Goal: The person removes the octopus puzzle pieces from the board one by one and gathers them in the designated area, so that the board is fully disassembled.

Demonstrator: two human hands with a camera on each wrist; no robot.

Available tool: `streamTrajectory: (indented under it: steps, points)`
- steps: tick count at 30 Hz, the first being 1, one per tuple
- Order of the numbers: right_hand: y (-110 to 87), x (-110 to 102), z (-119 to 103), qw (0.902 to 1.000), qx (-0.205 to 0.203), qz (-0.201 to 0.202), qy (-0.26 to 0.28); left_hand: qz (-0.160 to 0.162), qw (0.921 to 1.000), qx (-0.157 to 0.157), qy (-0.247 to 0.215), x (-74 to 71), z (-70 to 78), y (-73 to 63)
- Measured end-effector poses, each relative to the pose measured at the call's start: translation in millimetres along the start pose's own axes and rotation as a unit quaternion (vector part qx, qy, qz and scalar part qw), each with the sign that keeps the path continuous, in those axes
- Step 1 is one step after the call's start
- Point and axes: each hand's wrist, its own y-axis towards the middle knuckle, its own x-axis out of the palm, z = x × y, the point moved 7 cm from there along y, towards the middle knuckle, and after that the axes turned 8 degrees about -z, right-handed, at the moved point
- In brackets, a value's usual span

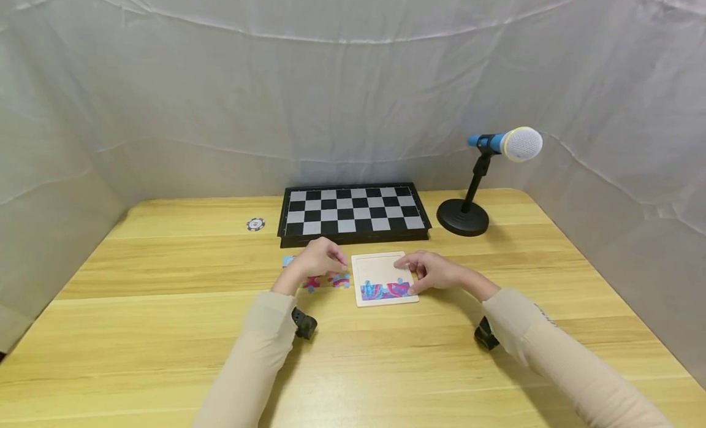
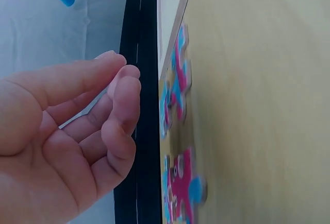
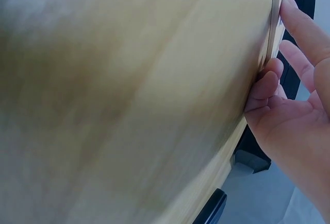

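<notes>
Tray (image 1: 380,267) just left of right grip (image 1: 432,270), fitted pieces (image 1: 374,292) along near side; I judge piece-fitting in hand. Right grip wide, touching tray. Left grip (image 1: 315,257) narrow, seemingly holding nothing, over loose pieces (image 1: 340,281); next calls for pinching one. Chessboard (image 1: 353,212) beyond both.

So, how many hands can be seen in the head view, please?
2. The left hand is over the loose puzzle pieces; the right hand is at the right side of the puzzle tray. Neither is hidden.
</notes>
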Motion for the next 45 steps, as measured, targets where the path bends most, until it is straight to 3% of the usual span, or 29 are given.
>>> streamTrajectory:
  steps: [9,26,45]
  points:
    - [-0.9,0.2,-1.5,1.0000,-0.005,-0.004,0.003,-0.032,0.9991,0.024,0.015,13.9,10.1,1.0]
    - [-0.9,1.7,-5.8,0.9997,-0.014,-0.017,0.011,-0.115,0.9928,0.011,0.032,36.2,17.3,5.0]
    - [0.5,8.4,-17.6,0.9954,-0.076,-0.058,0.001,-0.133,0.9906,-0.007,0.032,42.5,16.8,6.8]
